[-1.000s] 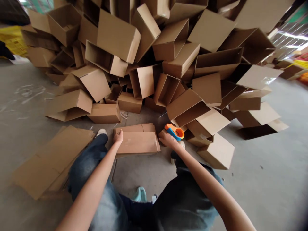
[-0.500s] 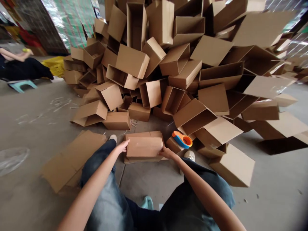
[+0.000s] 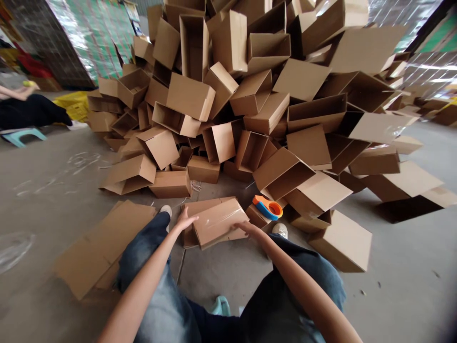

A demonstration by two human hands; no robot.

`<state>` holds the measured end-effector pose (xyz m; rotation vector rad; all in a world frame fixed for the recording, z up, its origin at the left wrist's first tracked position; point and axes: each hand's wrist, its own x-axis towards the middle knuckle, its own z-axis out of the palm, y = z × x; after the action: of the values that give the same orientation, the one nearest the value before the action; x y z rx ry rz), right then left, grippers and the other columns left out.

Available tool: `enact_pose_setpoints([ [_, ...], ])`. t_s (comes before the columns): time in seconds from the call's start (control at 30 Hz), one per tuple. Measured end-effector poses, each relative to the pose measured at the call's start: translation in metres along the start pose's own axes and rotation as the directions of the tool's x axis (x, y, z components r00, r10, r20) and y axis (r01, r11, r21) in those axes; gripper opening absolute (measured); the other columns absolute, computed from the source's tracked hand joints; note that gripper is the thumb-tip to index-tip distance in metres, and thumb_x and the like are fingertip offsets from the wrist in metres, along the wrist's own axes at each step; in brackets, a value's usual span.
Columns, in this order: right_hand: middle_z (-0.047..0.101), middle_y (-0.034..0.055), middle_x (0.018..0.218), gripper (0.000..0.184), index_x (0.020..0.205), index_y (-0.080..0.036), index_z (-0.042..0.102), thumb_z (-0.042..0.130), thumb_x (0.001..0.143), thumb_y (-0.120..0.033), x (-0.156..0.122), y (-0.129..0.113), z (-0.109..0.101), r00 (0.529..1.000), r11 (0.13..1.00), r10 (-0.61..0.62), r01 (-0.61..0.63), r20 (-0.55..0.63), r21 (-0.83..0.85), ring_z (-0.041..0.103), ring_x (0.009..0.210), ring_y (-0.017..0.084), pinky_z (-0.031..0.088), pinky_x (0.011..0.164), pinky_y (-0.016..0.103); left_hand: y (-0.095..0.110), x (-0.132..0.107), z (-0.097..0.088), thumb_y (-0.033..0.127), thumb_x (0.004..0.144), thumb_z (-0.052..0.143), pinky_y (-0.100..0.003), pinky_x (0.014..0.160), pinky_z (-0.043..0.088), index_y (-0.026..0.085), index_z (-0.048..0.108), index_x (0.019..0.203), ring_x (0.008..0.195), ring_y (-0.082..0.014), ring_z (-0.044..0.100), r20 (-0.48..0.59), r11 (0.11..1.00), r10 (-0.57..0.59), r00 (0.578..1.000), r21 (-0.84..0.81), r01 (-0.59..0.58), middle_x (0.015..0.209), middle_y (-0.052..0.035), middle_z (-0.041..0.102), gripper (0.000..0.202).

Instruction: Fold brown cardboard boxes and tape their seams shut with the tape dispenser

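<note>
A cardboard box [image 3: 219, 220] with a shiny strip of clear tape on its top face lies tilted over flat cardboard sheets [image 3: 194, 208] between my feet. My left hand [image 3: 185, 220] is at the box's left side with fingers apart, the thumb reaching toward its edge. On the right, my right hand [image 3: 246, 227] grips the box's near right edge, its fingertips over the cardboard. Just beyond that hand, an orange and blue tape dispenser [image 3: 267, 207] rests on a small cardboard box [image 3: 256, 216].
A large heap of open cardboard boxes [image 3: 221, 100] rises in front of me. Flattened cardboard [image 3: 107, 238] lies by my left leg. At the far left a person sits near a light-blue stool [image 3: 24, 136] and a yellow crate [image 3: 76, 105]. Plastic wrap [image 3: 16, 250] lies on the floor.
The box between my hands has turned, and its taped face now shows upward at a slant. My left hand has opened from its grip on the box's left end. The view has shifted slightly.
</note>
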<state>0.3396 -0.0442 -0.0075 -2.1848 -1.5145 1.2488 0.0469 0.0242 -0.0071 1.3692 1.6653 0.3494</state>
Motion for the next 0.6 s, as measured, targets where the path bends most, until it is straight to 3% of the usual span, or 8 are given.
enact_pose_setpoints([
  [0.1,0.061,0.0119,0.112,0.037,0.106,-0.016,0.057,0.058,0.075,-0.035,-0.006,-0.01,0.007,0.984,0.992,0.037,-0.058,0.175,0.116,0.063,0.098,0.025,0.054,0.068,0.034,-0.002,0.005,0.006,0.056,0.06,0.066,-0.027,0.079,0.044,0.017,0.062,0.095,0.102,-0.0238,0.058,0.128,0.988,0.11,0.986,0.093,-0.122,0.104,-0.0076,0.066,0.053],
  [0.27,0.055,0.0071,0.125,0.059,0.12,-0.022,0.044,0.067,0.066,-0.018,-0.008,-0.02,0.016,0.963,0.964,-0.094,0.025,0.252,0.264,0.057,0.109,0.02,0.052,0.078,0.028,-0.008,-0.006,0.022,0.061,0.049,0.069,-0.023,0.055,0.038,0.016,0.056,0.061,0.065,-0.0155,0.058,0.404,0.963,0.005,0.915,0.245,-0.113,0.059,0.0005,0.059,0.048],
  [0.43,0.062,0.0104,0.109,0.068,0.108,-0.016,0.051,0.083,0.049,-0.025,-0.01,-0.016,0.029,0.962,0.994,-0.111,0.103,0.249,0.043,0.059,0.103,0.026,0.049,0.084,0.034,-0.002,-0.023,0.032,0.055,0.038,0.078,-0.021,0.046,0.033,0.016,0.054,0.056,0.053,-0.012,0.055,0.514,0.927,-0.144,0.846,0.369,-0.066,0.051,0.0011,0.056,0.049],
  [0.6,0.059,0.0154,0.113,0.088,0.117,-0.012,0.043,0.085,0.044,-0.038,-0.021,-0.015,0.039,0.959,0.991,-0.058,0.088,0.279,-0.098,0.055,0.11,0.03,0.047,0.088,0.036,0.005,-0.039,0.034,0.056,0.038,0.079,-0.023,0.049,0.042,0.015,0.062,0.068,0.061,-0.0186,0.064,0.568,0.922,-0.191,0.801,0.383,-0.051,0.062,-0.0036,0.065,0.053],
])
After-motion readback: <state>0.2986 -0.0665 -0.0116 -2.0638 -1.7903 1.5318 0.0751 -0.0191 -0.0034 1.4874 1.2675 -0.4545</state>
